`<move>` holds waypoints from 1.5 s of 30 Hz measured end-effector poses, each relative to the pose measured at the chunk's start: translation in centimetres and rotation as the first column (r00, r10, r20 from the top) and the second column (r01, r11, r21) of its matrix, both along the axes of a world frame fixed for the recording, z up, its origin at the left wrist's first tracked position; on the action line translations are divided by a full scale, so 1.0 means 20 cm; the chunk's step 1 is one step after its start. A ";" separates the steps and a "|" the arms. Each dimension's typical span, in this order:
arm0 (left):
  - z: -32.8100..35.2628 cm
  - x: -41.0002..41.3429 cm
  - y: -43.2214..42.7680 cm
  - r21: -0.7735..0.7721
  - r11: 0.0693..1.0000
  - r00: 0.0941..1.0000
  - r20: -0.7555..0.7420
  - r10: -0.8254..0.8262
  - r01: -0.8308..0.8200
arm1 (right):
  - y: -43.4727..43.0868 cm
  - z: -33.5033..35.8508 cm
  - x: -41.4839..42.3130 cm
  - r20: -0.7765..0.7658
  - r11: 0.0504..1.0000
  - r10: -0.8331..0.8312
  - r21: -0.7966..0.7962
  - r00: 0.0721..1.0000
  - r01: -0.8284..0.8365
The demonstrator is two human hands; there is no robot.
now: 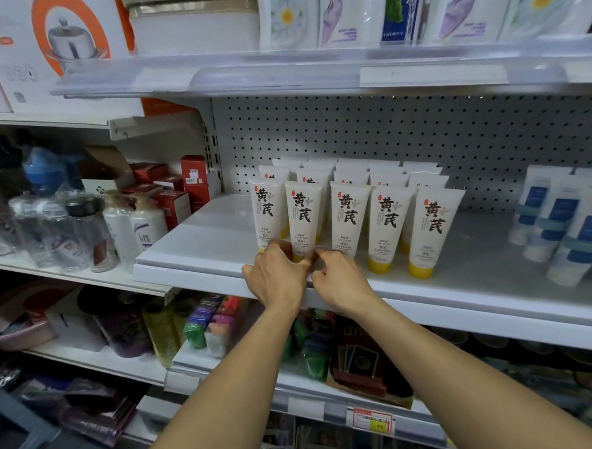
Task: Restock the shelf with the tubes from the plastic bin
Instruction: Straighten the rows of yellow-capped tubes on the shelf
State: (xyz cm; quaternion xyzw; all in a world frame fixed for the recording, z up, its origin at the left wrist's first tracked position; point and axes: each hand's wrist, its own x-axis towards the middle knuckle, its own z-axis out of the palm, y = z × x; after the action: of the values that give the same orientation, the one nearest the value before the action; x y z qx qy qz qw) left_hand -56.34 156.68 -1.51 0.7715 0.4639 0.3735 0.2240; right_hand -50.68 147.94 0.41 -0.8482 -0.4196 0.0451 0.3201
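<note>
Both left hand (276,274) and right hand (341,281) curl fingers (277,248) round one cream tube (302,214) (yellow cap down, black characters).

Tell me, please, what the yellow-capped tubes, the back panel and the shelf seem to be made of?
The tubes look like soft plastic, matte cream, crimped flat on top; their yellow caps seem harder, glossier plastic. The back panel is probably painted metal: grey, with regular punched holes. The shelf looks like white-coated metal, though smoothness alone leaves that open.
</note>
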 end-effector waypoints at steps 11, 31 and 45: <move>-0.05 -0.09 -0.14 0.022 0.992 0.967 0.220 -0.129 0.127 | -0.43 -0.02 0.08 0.148 0.938 -0.242 0.290 0.959 0.192; 0.06 0.13 -0.35 -0.064 0.989 0.991 -0.006 -0.136 0.135 | -0.60 -0.04 0.47 -0.018 0.909 -0.402 0.117 0.916 0.401; 0.07 0.18 -0.32 -0.057 0.994 0.992 -0.089 -0.094 0.089 | -0.61 -0.08 0.52 -0.023 0.912 -0.366 0.188 0.930 0.364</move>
State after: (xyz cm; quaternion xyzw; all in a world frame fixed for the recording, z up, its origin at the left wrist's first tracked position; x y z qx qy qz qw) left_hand -52.80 150.33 -0.05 0.8021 0.4474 0.3145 0.2398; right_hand -40.23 135.81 -1.15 -0.8775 -0.2584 -0.0606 0.3994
